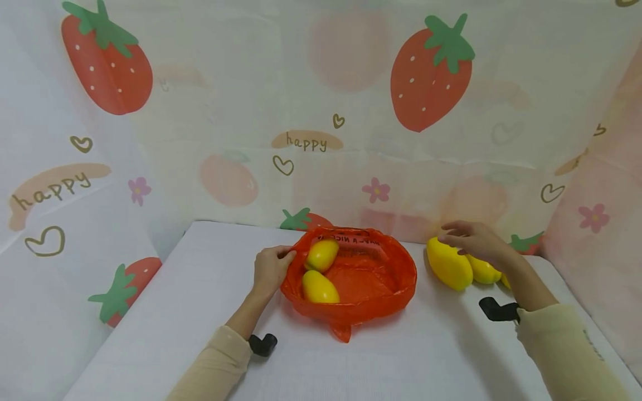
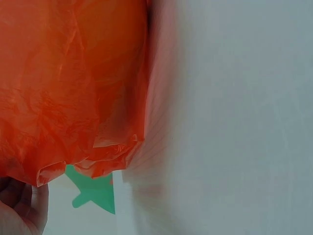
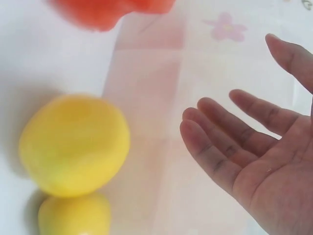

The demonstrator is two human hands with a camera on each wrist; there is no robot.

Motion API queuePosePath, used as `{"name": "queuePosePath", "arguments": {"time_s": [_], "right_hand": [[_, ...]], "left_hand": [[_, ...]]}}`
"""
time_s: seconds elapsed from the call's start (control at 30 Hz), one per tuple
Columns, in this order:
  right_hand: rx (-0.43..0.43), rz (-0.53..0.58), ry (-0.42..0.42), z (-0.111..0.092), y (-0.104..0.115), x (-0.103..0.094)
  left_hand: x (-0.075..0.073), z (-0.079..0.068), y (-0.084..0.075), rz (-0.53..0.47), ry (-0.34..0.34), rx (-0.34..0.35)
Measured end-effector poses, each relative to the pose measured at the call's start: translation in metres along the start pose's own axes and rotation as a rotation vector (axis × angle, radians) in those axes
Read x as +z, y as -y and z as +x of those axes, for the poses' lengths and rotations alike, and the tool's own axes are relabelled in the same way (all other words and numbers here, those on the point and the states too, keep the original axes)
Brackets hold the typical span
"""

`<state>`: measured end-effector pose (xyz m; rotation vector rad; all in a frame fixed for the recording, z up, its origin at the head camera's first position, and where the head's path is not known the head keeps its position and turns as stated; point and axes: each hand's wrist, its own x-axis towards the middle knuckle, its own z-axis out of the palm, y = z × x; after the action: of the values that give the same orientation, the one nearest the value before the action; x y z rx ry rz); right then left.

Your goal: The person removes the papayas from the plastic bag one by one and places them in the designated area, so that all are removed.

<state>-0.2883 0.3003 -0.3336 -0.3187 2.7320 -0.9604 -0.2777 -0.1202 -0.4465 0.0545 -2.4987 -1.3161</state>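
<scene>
A red plastic bag stands with its mouth spread wide in the middle of the table. Two yellow mangoes lie inside at its left: the rear mango and the front mango. My left hand pinches the bag's left rim between thumb and fingers; in the left wrist view the bag's side hides part of that hand. My right hand hovers above a large yellow fruit to the right of the bag. Its fingers are extended and apart from the fruit, and the palm holds nothing, as the right wrist view shows.
Beside the large fruit lies another yellow fruit, and a further one is partly hidden by the right forearm. The white table ends at a backdrop printed with strawberries, close behind the bag and fruit.
</scene>
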Motion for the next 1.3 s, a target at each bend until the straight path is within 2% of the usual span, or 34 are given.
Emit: {"name": "queuePosePath", "arguments": {"time_s": [0.57,0.97,1.3], "right_hand": [[-0.002,0.03,0.027,0.008,0.039,0.02],[-0.112,0.195,0.044,0.024,0.059,0.052],[-0.094,0.171,0.07,0.035,0.066,0.076]], "left_hand": [[0.002,-0.001,-0.001,0.0,-0.008,0.006],[0.0,-0.001,-0.004,-0.002,0.006,-0.014],[0.001,0.0,-0.002,0.01,-0.002,-0.007]]}}
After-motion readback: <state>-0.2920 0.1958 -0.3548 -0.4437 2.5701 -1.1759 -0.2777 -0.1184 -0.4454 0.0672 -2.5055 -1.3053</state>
